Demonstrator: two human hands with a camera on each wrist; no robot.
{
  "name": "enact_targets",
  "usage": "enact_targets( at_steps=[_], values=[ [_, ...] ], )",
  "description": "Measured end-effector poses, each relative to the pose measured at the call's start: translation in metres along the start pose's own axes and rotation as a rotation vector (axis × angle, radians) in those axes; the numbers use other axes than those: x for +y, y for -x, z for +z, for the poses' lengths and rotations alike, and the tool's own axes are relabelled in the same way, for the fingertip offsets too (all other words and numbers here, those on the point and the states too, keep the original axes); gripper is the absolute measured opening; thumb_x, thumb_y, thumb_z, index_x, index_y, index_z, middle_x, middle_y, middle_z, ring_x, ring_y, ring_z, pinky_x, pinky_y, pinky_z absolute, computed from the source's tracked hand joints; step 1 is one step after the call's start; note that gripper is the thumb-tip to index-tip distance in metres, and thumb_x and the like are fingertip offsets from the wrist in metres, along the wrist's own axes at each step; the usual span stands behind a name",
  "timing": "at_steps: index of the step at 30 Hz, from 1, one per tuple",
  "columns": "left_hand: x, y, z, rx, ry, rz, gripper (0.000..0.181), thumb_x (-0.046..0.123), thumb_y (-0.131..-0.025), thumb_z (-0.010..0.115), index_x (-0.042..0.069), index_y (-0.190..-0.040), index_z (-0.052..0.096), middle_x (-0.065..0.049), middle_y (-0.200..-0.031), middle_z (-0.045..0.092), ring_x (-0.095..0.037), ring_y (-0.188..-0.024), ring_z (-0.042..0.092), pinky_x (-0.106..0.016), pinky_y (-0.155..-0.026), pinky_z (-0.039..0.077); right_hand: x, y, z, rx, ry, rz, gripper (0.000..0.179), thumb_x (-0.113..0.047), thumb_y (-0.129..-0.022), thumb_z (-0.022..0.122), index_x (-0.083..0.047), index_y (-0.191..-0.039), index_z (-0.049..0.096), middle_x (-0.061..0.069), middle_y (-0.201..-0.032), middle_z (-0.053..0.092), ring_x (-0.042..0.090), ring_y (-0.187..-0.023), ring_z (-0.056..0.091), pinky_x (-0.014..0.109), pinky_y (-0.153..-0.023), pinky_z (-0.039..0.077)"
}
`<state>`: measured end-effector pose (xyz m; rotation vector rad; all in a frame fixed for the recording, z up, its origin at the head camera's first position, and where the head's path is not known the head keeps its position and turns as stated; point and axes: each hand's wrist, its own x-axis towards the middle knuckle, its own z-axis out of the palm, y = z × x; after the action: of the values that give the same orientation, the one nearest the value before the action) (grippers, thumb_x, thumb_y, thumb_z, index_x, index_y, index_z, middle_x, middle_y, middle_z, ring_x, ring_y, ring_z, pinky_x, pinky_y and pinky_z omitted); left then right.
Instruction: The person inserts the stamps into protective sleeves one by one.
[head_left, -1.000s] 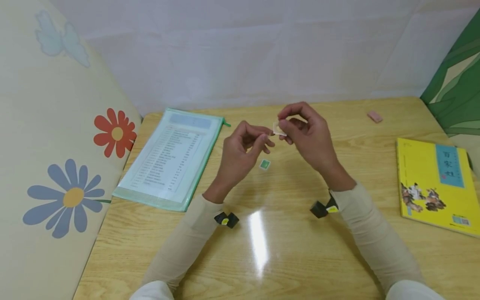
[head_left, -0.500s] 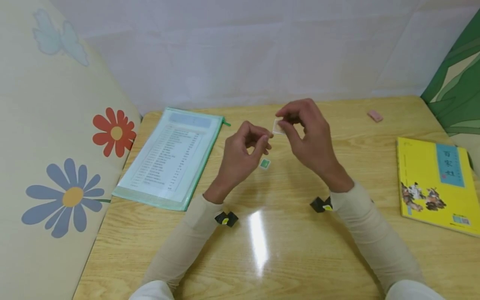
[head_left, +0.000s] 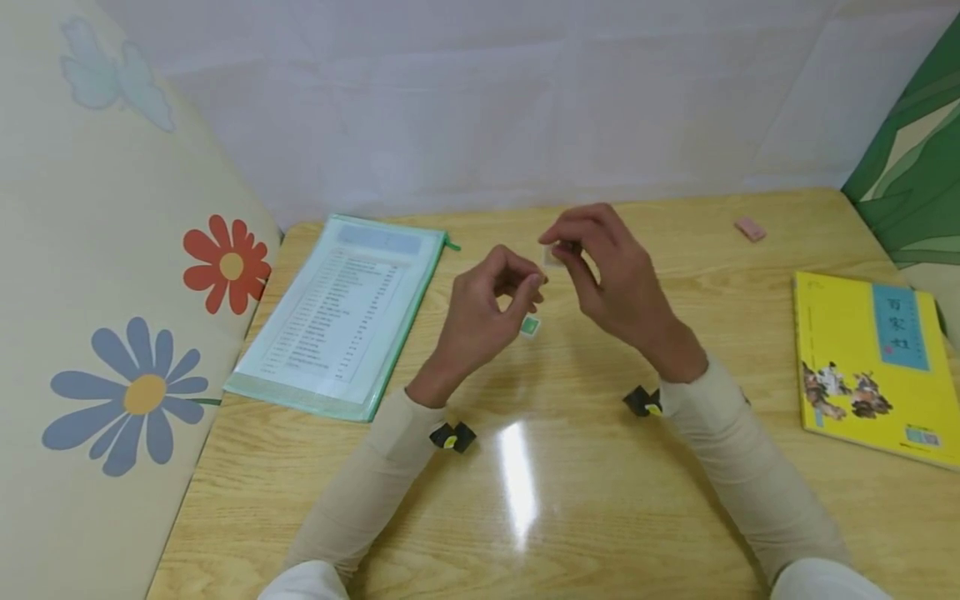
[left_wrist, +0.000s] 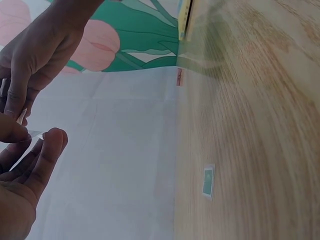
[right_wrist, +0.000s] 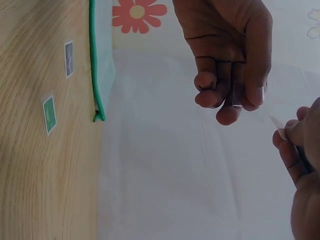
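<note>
My left hand (head_left: pixel 487 308) pinches a small piece of clear plastic (right_wrist: pixel 239 95) between thumb and fingers, above the table. Facing it from the right, my right hand (head_left: pixel 626 283) pinches a small pale square (head_left: pixel 553 256), thin and seen nearly edge-on in the right wrist view. The two hands' fingertips are close together but apart. Below them on the table lies a small green stamp (head_left: pixel 529 326) with a white border, partly overlapped by the left thumb. The right wrist view also shows a grey stamp (right_wrist: pixel 69 59) beside the green one, hidden behind my left hand in the head view.
A teal-edged clear zip folder (head_left: pixel 330 317) with a printed list lies at the left. A yellow book (head_left: pixel 870 367) lies at the right, and a small pink eraser-like block (head_left: pixel 750 229) near the back edge. Flower-patterned panels and a white cloth (head_left: pixel 487 108) surround the table.
The right hand's fingers have shifted slightly left and turned, so the pale square now shows less behind them. The left hand has edged a little right, its thumb now overlapping the green stamp.
</note>
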<state>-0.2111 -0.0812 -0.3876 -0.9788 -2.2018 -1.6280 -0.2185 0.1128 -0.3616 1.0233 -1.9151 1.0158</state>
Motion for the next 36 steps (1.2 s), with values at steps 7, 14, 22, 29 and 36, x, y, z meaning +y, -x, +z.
enact_targets(
  at_steps=[7,14,22,29,36],
  values=[
    [0.0010,-0.0004,-0.0013,-0.007,-0.021,0.015,0.010,0.012,-0.101,0.061,0.004,-0.107,0.059,-0.003,-0.093,0.068,-0.021,-0.073,0.068,-0.028,-0.064,0.057,0.0019,-0.0019,-0.0050,-0.030,-0.046,0.006,0.029,0.011,-0.094,0.062,-0.003,-0.120,0.063,0.015,-0.118,0.057,0.023,-0.089,0.059,0.029,-0.074,0.047],
    [0.0013,-0.0003,-0.0015,-0.010,-0.024,0.018,0.010,0.011,-0.101,0.062,0.004,-0.106,0.059,-0.003,-0.094,0.068,-0.018,-0.073,0.067,-0.028,-0.064,0.057,0.0010,-0.0036,-0.0078,-0.033,-0.115,0.032,0.028,0.011,-0.091,0.066,0.000,-0.118,0.063,0.011,-0.112,0.065,0.020,-0.091,0.063,0.029,-0.079,0.050],
    [0.0023,-0.0008,-0.0013,-0.012,-0.039,0.016,0.009,0.011,-0.101,0.062,0.004,-0.106,0.059,-0.002,-0.091,0.067,-0.013,-0.072,0.066,-0.028,-0.064,0.057,0.0000,-0.0028,-0.0094,-0.055,-0.142,0.052,0.030,0.011,-0.092,0.065,0.000,-0.120,0.062,0.009,-0.104,0.066,0.019,-0.090,0.064,0.028,-0.079,0.051],
    [0.0025,-0.0009,-0.0012,-0.018,-0.045,0.017,0.009,0.011,-0.101,0.061,0.004,-0.106,0.059,-0.002,-0.091,0.067,-0.011,-0.072,0.065,-0.028,-0.064,0.057,-0.0008,-0.0024,-0.0102,-0.066,-0.142,0.053,0.031,0.011,-0.093,0.064,-0.001,-0.121,0.061,0.009,-0.102,0.066,0.018,-0.090,0.064,0.031,-0.078,0.051],
    [0.0020,-0.0004,-0.0006,-0.024,-0.054,0.011,0.008,0.011,-0.101,0.061,0.005,-0.104,0.058,-0.002,-0.091,0.067,-0.011,-0.071,0.064,-0.028,-0.065,0.056,-0.0009,-0.0023,-0.0104,-0.090,-0.142,0.053,0.031,0.010,-0.093,0.064,-0.002,-0.122,0.061,0.008,-0.100,0.066,0.018,-0.090,0.064,0.031,-0.078,0.051]
  ],
)
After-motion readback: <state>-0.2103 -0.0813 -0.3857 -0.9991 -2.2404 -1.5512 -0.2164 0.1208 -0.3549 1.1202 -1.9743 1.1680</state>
